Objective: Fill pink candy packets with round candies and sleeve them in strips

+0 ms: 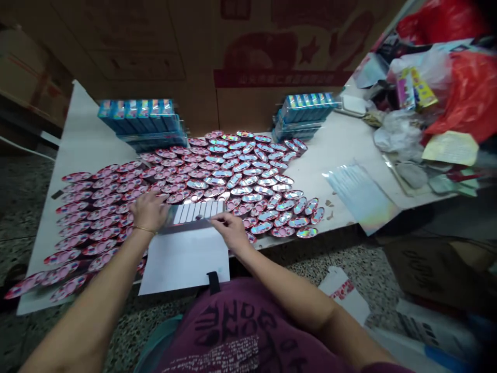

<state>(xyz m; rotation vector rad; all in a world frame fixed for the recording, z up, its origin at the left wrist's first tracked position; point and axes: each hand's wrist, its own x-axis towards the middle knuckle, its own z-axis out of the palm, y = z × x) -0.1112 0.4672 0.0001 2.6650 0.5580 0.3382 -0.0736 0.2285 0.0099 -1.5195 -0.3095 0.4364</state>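
A clear plastic tray (197, 212) with a row of white slots lies on the white table (341, 145) just in front of me. My left hand (149, 211) rests on its left end with the fingers curled over it. My right hand (230, 228) pinches the tray's lower right edge. A white sheet of paper (184, 261) lies under and in front of the tray. Around it, several rows of pink and holographic oval pieces (240, 176) cover the table.
Two stacks of blue boxes (142, 116) (305, 106) stand at the table's back. A shiny holographic sheet (361, 194) lies to the right. Plastic bags and clutter (435, 98) pile at the far right. Cardboard cartons rise behind the table.
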